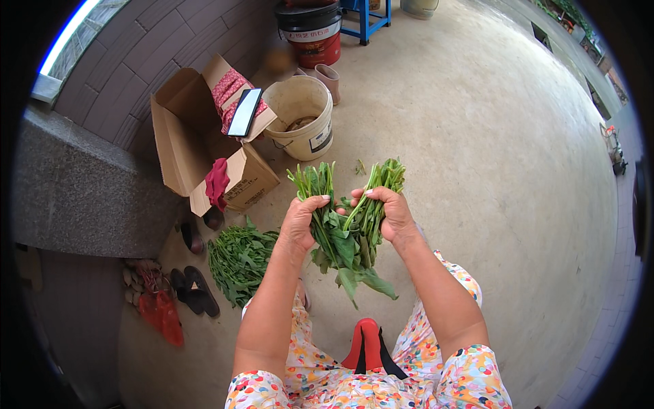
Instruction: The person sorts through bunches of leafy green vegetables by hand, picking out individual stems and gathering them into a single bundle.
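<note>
My left hand (301,220) grips a bundle of leafy green stems (317,186), its cut ends pointing away from me. Another such bundle (383,179) is held in my right hand (393,212), side by side with the first. Below my hands the leaves of both hang together and overlap, some of them drooping. On the floor to the left of my left forearm lies a larger heap of the same kind of greens (240,260). A few loose stem bits (360,166) rest on the concrete just beyond the bundles.
Ahead stand a cream plastic bucket (301,107) and an open cardboard box (179,148) with a smartphone (244,112) on its flap. Dark slippers (202,291) and a red plastic bag (161,317) lie left. A red seat edge (366,337) shows between my legs.
</note>
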{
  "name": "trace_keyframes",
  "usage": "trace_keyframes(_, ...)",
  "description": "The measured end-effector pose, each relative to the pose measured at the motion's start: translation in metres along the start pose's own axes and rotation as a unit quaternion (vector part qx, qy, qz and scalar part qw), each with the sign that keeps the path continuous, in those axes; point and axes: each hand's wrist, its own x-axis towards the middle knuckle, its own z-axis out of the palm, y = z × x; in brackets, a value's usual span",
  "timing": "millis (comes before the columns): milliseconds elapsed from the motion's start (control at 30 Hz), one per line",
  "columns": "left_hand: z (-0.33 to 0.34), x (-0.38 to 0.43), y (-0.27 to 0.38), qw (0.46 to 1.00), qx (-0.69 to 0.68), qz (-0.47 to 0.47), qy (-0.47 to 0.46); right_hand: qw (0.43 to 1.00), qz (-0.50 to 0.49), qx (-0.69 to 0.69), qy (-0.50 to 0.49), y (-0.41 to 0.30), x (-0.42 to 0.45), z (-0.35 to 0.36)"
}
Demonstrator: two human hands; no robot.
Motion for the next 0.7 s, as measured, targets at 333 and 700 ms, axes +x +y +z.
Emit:
trace_keyframes(333, -0.037, 0.015, 0.018, 0.990, 0.023, 0.089, 0.110, 0.992, -0.107, 0.026, 0.060, -0.017, 0.014, -0.024)
trace_keyframes(700, -0.038, 0.014, 0.019, 0.982, 0.039, 0.104, 0.154, 0.945, -0.218, 0.104, 0.220, -0.026, 0.021, -0.042)
